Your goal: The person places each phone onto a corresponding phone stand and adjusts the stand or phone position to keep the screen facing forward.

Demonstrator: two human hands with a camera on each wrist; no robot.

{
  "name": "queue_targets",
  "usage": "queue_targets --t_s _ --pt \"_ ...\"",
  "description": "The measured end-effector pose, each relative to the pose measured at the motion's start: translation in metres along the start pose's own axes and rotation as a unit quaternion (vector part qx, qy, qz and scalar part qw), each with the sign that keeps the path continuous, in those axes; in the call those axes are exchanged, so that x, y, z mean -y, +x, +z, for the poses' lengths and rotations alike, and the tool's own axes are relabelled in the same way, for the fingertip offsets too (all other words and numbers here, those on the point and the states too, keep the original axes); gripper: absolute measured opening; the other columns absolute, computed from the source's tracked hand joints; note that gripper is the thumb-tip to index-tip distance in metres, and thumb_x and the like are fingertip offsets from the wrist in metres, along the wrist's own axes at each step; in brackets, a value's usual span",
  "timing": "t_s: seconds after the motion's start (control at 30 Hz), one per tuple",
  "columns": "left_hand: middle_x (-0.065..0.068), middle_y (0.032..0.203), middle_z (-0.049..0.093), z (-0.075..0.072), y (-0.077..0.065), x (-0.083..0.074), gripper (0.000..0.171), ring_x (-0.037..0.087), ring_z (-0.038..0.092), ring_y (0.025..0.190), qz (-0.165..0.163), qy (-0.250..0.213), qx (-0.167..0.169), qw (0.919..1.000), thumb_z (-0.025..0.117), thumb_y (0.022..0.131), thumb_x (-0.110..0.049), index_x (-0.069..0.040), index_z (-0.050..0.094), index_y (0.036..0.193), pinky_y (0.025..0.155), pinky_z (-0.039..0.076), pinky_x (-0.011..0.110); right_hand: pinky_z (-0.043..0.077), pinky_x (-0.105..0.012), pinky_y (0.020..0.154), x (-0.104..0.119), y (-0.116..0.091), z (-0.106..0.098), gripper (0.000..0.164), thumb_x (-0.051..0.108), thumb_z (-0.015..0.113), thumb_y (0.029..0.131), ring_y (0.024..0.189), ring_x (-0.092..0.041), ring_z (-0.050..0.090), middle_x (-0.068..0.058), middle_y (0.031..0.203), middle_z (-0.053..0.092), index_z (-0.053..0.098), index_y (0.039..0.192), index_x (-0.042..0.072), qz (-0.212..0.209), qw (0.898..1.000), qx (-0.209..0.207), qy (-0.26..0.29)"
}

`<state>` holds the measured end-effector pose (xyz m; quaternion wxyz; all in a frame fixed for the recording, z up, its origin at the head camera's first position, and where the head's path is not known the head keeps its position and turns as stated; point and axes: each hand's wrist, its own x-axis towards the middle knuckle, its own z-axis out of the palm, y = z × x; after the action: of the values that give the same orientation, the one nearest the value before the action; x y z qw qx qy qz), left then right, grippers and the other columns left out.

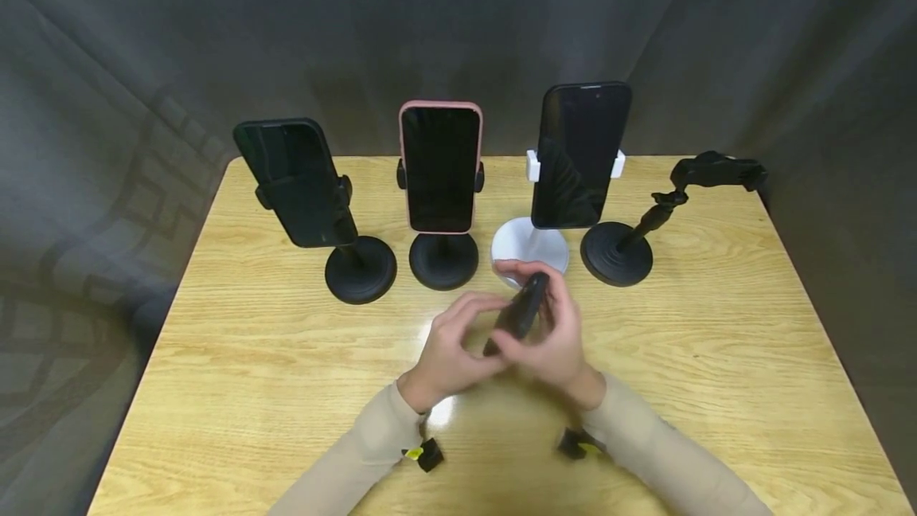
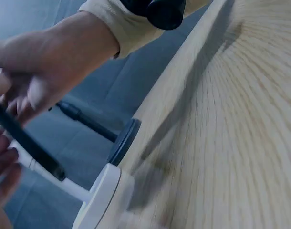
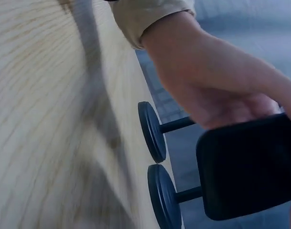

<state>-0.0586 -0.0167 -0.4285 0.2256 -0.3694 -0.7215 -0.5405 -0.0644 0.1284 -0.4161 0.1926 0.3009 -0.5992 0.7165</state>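
A black smartphone (image 1: 524, 309) is held between both hands above the table, tilted and seen nearly edge-on in the head view. My right hand (image 1: 555, 333) grips it with the thumb on the near side and fingers curled over the far edge. On its other side, my left hand (image 1: 451, 349) holds it by thumb and fingers. The right wrist view shows the phone's broad dark face (image 3: 250, 167), with the left hand (image 3: 212, 76) partly hidden behind it. In the left wrist view, the phone (image 2: 31, 143) appears as a thin dark slab below the right hand (image 2: 55, 57).
Behind the hands, two black stands (image 1: 360, 269) (image 1: 444, 261) hold a dark phone (image 1: 297, 181) and a pink-edged phone (image 1: 442, 170). A white stand (image 1: 530, 241) holds another black phone (image 1: 582, 154). At right, a black stand (image 1: 616, 253) has a bare clamp (image 1: 716, 171). Grey curtains surround the wooden table.
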Motion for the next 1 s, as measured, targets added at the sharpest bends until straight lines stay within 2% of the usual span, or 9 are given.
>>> queue_targets --t_s 0.1,0.17,0.37,0.57,0.77,1.0 --pt "0.021 0.107 0.062 -0.005 0.000 -0.003 0.057 0.027 0.059 0.100 -0.042 -0.023 0.043 0.9979 0.082 0.060 -0.008 0.010 0.058 0.109 0.091 0.050 0.033 0.039 -0.040 0.104 0.003 0.000 -0.003 0.072 0.005 0.078 0.070 0.115 -0.041 0.050 -0.035 0.120 0.052 0.033 0.118 -0.026 0.021 0.998 0.010 0.050" --pt "0.020 0.111 0.061 -0.007 0.000 -0.005 0.062 0.026 0.057 0.103 -0.068 -0.032 0.063 0.9952 0.083 0.060 -0.010 0.009 0.056 0.112 0.092 0.049 0.033 0.039 -0.039 0.104 0.006 0.000 -0.004 0.071 0.005 0.076 0.073 0.115 -0.041 0.049 -0.033 0.122 0.052 0.032 0.119 -0.026 0.033 0.996 0.014 0.078" --pt "0.019 0.118 0.058 -0.008 0.001 -0.008 0.072 0.027 0.056 0.107 -0.115 -0.071 0.096 0.9862 0.085 0.059 -0.012 0.008 0.053 0.121 0.093 0.049 0.038 0.039 -0.040 0.104 0.012 0.003 -0.005 0.065 0.006 0.073 0.076 0.115 -0.042 0.050 -0.031 0.121 0.055 0.034 0.118 -0.024 0.040 0.993 0.019 0.108" --pt "0.021 0.120 0.057 -0.012 0.004 -0.008 0.079 0.027 0.055 0.107 -0.116 -0.092 0.120 0.9816 0.086 0.057 -0.011 0.010 0.050 0.124 0.092 0.049 0.039 0.041 -0.040 0.103 0.016 0.006 -0.008 0.059 0.014 0.071 0.080 0.111 -0.040 0.053 -0.027 0.120 0.057 0.040 0.119 -0.017 0.035 0.992 0.024 0.117" --pt "0.019 0.120 0.058 -0.012 0.004 -0.010 0.080 0.024 0.055 0.108 -0.116 -0.088 0.142 0.9790 0.086 0.057 -0.013 0.009 0.050 0.125 0.094 0.048 0.032 0.039 -0.041 0.104 0.018 0.007 -0.011 0.058 0.016 0.069 0.083 0.112 -0.040 0.053 -0.028 0.122 0.056 0.040 0.121 -0.016 0.032 0.988 0.037 0.145" --pt "0.020 0.119 0.060 -0.012 0.005 -0.010 0.077 0.023 0.057 0.106 -0.111 -0.097 0.140 0.9791 0.085 0.057 -0.012 0.010 0.052 0.123 0.092 0.049 0.031 0.039 -0.041 0.105 0.019 0.007 -0.012 0.058 0.017 0.068 0.084 0.114 -0.039 0.052 -0.028 0.124 0.054 0.039 0.124 -0.015 0.037 0.985 0.040 0.165"
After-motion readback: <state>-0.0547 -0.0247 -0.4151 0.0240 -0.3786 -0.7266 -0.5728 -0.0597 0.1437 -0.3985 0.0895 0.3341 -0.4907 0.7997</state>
